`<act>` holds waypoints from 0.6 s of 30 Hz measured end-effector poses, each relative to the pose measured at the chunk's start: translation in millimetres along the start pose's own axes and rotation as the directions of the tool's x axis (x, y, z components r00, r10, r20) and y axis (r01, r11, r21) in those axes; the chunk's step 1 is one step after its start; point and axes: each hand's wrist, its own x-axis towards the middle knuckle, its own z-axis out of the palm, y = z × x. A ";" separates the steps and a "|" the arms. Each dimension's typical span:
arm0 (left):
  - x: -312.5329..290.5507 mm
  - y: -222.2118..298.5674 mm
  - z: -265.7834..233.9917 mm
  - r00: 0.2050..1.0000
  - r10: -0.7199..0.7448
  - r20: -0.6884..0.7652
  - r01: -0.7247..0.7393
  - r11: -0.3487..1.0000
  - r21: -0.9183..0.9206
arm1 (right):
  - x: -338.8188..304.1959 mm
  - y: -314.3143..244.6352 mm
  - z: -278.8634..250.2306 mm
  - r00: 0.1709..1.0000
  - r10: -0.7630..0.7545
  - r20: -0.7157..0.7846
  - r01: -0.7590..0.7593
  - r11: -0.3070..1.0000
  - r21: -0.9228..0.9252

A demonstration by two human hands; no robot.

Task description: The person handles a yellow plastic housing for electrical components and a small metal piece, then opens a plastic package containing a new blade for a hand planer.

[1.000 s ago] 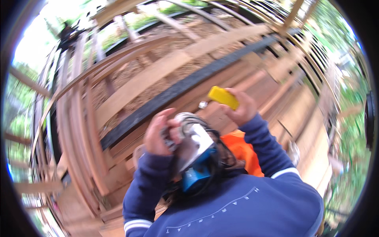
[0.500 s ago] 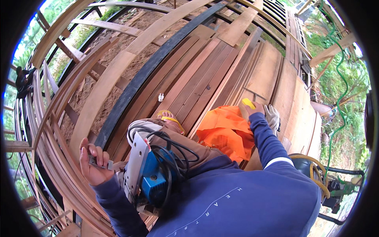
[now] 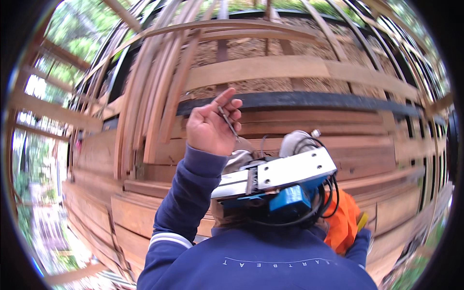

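Observation:
My left hand [image 3: 212, 125] is raised in front of me, palm up, with a thin flat metal blade [image 3: 227, 122] held in its curled fingers. Below it, an electric hand planer [image 3: 290, 195] with a blue body lies upside down on my lap. Its silvery sole [image 3: 295, 169] faces up, and a black cord is bundled around its right end. Far to the right, my right hand [image 3: 369, 227] is mostly hidden beyond my sleeve; it grips a small yellow object [image 3: 362, 221] whose kind I cannot make out. Orange cloth [image 3: 340, 222] lies between that hand and the planer.
The cord's white plug [image 3: 315, 133] rests on the boards past my knee. Stacked brown planks [image 3: 145, 208] surround me. A long black beam [image 3: 299, 100] crosses ahead, with pale boards and bare soil beyond. Upright lengths of timber [image 3: 145, 92] stand at the left.
My view has swung left, so the planer and left hand now appear nearer the middle. The left hand has turned palm up, still with the blade. The right hand keeps the yellow object.

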 end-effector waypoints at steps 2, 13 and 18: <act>-18.4 13.5 -28.9 0.996 0.056 -0.064 -0.057 0.998 -0.011 | 11.8 -5.3 -4.3 1.000 0.025 0.002 -0.025 1.000 -0.011; -150.3 31.0 -182.0 0.782 0.357 -0.510 -0.058 0.858 0.511 | 32.0 3.0 -55.7 0.964 0.249 -0.090 -0.238 0.964 0.121; -254.8 -36.9 -299.2 0.657 0.338 -0.674 0.435 0.561 0.705 | 55.5 10.7 -86.6 0.940 0.285 -0.190 -0.227 0.933 0.279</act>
